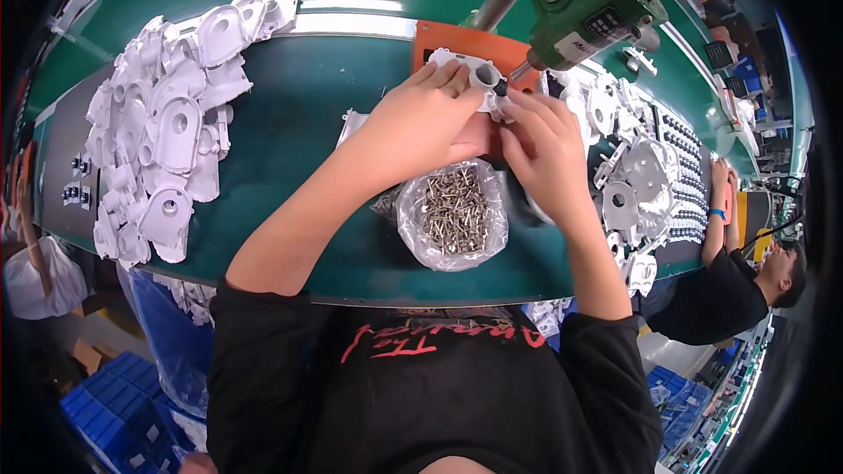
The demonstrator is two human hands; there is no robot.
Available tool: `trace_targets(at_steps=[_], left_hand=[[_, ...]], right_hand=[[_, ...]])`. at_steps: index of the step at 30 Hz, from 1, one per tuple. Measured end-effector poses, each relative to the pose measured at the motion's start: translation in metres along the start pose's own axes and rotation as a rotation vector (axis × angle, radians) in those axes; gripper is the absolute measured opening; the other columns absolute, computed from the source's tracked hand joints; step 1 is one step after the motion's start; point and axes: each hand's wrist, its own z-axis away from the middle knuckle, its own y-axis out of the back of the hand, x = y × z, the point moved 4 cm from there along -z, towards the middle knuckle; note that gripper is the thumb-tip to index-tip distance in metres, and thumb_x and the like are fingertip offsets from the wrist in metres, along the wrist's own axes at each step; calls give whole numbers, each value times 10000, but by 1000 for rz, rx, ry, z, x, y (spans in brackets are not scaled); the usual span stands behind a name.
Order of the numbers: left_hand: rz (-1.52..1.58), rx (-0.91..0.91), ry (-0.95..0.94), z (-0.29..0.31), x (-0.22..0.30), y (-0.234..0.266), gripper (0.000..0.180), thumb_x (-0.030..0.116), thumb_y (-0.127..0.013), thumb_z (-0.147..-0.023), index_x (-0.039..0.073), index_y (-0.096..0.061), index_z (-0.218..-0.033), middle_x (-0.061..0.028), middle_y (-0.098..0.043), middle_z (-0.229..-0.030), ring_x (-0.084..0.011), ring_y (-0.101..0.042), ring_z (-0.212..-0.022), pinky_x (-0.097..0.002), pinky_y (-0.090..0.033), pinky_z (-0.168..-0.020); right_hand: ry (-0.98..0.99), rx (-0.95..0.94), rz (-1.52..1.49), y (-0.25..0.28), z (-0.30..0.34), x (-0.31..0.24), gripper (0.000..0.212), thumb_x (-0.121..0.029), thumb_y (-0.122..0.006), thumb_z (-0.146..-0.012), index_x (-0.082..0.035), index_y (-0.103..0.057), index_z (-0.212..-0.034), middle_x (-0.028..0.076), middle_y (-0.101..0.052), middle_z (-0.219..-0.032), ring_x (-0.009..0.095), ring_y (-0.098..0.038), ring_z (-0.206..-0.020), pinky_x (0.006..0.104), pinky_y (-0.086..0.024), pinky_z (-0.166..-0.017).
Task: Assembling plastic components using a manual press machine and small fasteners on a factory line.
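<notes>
Bench [290,132] dark green, with a bright strip [351,25] running along its far side. Workshop all round: co-worker [716,303] in black to my right, another person [44,276] in pale clothing far left. Blue crates [110,399] low on the left, more crates [680,404] low on the right. Left heap [180,127] of white parts is large; right heap [650,180] sits past my right arm, then rows of black-and-white pieces [685,167]. Clear bag [408,241] of screws [454,211] sits near the front edge, between my forearms. Orange plate [430,38] is behind my hands; green machine [593,17] leans in from the upper right, its tip [524,68] just beside the work.

White part [482,76] is at the plate, between my hands, tube up. Left hand [430,118] is closed on it and covers its near left side. Right hand [549,149] has fingertips at its right edge, by a black piece [501,87]; can't tell if they pinch or only touch. Left wrist partly hides another white piece [350,126].
</notes>
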Motion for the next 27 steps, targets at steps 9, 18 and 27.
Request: trace_targets(at_steps=[9,18,27], left_hand=[[36,-30,22,0,-1,0,529,305,-717,-714,-46,-536,-1066,-221,-580,-1130,-336,-510,-1152,-412,-381,-1012],[116,-100,80,0,-3,0,510,271,-704,-729,-20,-514,-1103,-224,-509,-1235,-376,-462,-1177,-433,-358,-1019],[28,-32,39,1,-1,-1,532,297,-707,-716,-36,-527,-1089,-218,-577,-1139,-329,-499,-1167,-414,-363,-1028]], right_hand=[[-21,-273,-361,16,22,-57,178,0,-707,-657,-45,-631,-812,62,-530,-854,232,-520,-797,323,-430,-680],[11,-288,-218,9,22,-63,163,-18,-708,-643,-31,-621,-780,62,-528,-808,238,-522,-754,341,-441,-652],[124,-285,-86,4,20,-71,135,-49,-679,-642,-36,-603,-753,49,-524,-728,229,-522,-705,348,-448,-625]])
